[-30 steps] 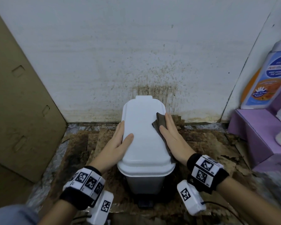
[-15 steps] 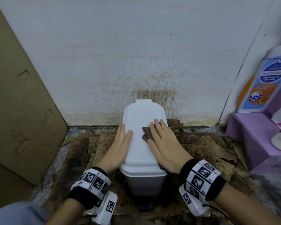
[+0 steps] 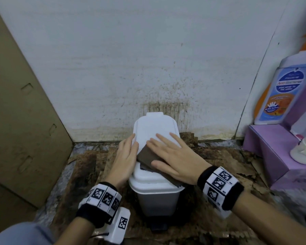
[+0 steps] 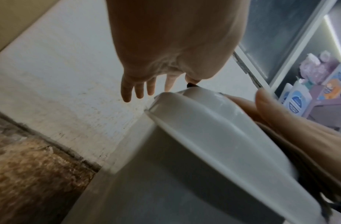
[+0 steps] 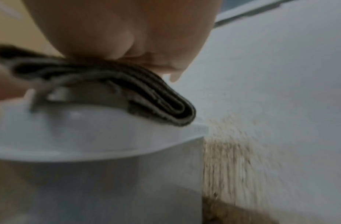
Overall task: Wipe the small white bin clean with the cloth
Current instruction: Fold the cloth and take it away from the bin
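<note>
Both hands (image 3: 148, 156) flat: bin (image 3: 154, 131), cloth (image 3: 147, 157).

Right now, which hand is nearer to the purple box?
Right. The right hand presses the cloth on the bin lid, toward the purple box; the left hand rests on the lid's far side.

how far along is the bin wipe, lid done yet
In hand: the right hand presses the folded brown cloth flat on the white bin's lid, while the left hand steadies the lid's left edge. The bare lid looks clean. Left, apparently: the grey bin body below the lid, which the cloth is not touching.
</note>
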Demonstrator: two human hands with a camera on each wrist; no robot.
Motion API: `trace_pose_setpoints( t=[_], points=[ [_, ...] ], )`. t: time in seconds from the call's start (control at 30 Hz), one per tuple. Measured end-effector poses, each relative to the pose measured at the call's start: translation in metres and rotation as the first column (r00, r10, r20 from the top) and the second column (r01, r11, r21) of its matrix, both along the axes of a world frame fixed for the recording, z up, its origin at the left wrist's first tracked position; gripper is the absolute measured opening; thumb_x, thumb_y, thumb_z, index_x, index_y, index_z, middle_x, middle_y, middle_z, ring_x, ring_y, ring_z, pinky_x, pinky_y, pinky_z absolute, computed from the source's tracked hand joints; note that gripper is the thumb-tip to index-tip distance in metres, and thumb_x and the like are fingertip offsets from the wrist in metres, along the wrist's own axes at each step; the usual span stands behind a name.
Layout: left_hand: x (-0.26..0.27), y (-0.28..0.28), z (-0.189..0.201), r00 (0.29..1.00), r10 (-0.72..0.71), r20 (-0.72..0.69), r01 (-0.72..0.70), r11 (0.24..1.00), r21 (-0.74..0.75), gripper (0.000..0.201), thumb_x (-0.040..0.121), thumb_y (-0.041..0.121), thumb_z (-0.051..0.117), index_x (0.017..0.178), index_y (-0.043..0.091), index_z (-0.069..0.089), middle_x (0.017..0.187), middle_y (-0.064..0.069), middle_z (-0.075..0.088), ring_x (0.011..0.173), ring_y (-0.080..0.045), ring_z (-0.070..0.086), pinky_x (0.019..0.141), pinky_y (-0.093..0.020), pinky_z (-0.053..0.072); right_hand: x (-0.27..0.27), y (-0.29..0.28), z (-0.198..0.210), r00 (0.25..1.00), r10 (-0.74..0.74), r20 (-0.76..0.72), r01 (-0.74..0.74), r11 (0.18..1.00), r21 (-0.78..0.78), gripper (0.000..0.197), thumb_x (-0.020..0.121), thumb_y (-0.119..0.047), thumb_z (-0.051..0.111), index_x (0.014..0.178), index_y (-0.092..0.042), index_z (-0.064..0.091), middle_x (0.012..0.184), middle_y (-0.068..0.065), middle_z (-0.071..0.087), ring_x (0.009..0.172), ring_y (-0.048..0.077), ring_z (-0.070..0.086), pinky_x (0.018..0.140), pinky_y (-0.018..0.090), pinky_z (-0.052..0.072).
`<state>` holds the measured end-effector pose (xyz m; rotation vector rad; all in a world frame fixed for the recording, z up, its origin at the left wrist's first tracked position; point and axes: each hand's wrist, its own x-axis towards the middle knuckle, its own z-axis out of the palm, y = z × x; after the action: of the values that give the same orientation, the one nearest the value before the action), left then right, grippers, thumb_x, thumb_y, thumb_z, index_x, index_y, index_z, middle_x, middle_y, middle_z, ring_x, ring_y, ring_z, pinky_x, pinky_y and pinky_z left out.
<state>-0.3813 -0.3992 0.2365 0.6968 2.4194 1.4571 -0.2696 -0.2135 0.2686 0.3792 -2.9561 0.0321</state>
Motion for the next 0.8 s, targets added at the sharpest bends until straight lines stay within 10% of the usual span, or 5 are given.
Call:
trace_pose_setpoints(
  t=[0.23,0.53,0.8],
  points=[
    [-0.005,0.01,0.01,0.984,-0.117,-0.131,0.098,0.985,-0.141,0.035,0.106,0.039,0.045,0.139,0.044,0.055,0.16,0.009,0.021,0.149,-0.013,0.01,0.121,-0.05,0.02,0.041,0.012,-0.015,0.85,-0.457,0.263,0.521,0.65,-0.554,0.058,0.098,-0.06,0.04,0.144,-0.025,0.039,0.133,-0.002,0.048,0.125,0.017,0.047,0.103,0.037,0.043],
    [0.003,0.017,0.014,0.967,-0.108,-0.23,0.072,0.985,-0.16,0.013,0.102,0.031,0.052,0.11,0.04,0.057,0.154,0.003,0.03,0.149,-0.012,0.013,0.116,-0.047,0.023,0.045,0.022,-0.013,0.833,-0.507,0.223,0.512,0.552,-0.658,0.041,0.088,-0.063,0.06,0.091,-0.022,0.058,0.091,-0.007,0.063,0.081,0.005,0.058,0.067,0.025,0.047],
    [0.012,0.019,0.013,0.963,0.059,-0.261,-0.107,0.979,-0.175,0.003,0.097,0.029,0.059,0.099,0.026,0.059,0.134,0.002,0.04,0.136,-0.018,0.024,0.112,-0.041,0.027,0.031,0.038,-0.017,0.822,-0.479,0.307,0.507,0.37,-0.779,0.033,0.087,-0.054,0.069,0.099,-0.023,0.063,0.095,-0.006,0.068,0.085,0.006,0.063,0.064,0.014,0.045]
  ],
)
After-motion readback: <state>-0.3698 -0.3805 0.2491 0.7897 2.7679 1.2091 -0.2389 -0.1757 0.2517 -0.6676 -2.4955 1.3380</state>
